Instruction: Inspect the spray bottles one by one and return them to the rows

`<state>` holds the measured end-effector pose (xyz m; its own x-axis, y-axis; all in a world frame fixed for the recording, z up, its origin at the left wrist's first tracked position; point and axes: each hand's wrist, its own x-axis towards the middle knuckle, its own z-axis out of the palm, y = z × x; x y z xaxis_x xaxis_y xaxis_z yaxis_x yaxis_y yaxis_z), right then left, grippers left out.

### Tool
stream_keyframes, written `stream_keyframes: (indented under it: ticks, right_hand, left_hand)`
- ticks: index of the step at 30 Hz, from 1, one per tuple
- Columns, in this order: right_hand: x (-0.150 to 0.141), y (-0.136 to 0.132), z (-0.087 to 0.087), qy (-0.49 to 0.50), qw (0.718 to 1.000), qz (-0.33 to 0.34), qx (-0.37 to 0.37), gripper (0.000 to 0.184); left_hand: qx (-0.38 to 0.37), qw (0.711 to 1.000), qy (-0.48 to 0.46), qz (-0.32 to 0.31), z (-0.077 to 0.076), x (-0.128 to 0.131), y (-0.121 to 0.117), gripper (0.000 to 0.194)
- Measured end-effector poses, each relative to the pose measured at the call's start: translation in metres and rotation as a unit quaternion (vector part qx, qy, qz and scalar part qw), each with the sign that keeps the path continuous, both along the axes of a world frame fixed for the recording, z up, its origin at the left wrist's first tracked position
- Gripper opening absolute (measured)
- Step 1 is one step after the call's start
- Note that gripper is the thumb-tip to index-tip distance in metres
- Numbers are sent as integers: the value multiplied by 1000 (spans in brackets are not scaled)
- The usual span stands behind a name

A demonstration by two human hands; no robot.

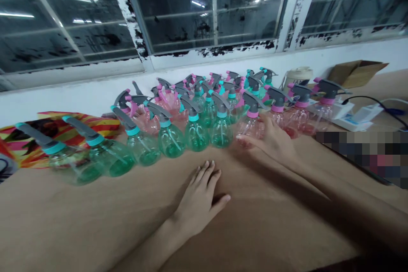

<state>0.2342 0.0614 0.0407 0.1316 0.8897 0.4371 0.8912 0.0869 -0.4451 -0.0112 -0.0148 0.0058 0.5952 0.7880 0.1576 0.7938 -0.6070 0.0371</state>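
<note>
Gripped a pink spray bottle (249, 125) with the right hand (279, 142), thumb in front and fingers closed on its right side. Found that bottle standing in the front row, right of the middle, toward the far edge of the desk (95, 225). Saw green bottles (221, 136) to its left, lined up toward the far left corner, and more pink bottles (301, 117) to its right. Rested the left hand (197, 204) palm down on the wood, closer to the near edge, fingers open and a little apart. Spotted a brown box (357, 73) toward the far right corner
</note>
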Motion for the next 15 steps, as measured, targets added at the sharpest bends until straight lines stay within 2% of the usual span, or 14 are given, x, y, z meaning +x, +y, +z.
stream_keyframes:
  ticks: [8, 11, 15]
  right_hand:
    - [0, 13, -3, -33, 999, -20, -25, 86]
    - [1, 4, 0, -47, 998, -25, -39, 87]
    - [8, -21, 8, -89, 995, -17, -36, 77]
  left_hand:
    - [-13, 1000, -2, 4, 1, 1, -1, 58]
    - [-12, 1000, -3, 5, 0, 0, 0, 59]
    - [-8, 1000, -27, 4, -3, -1, 1, 57]
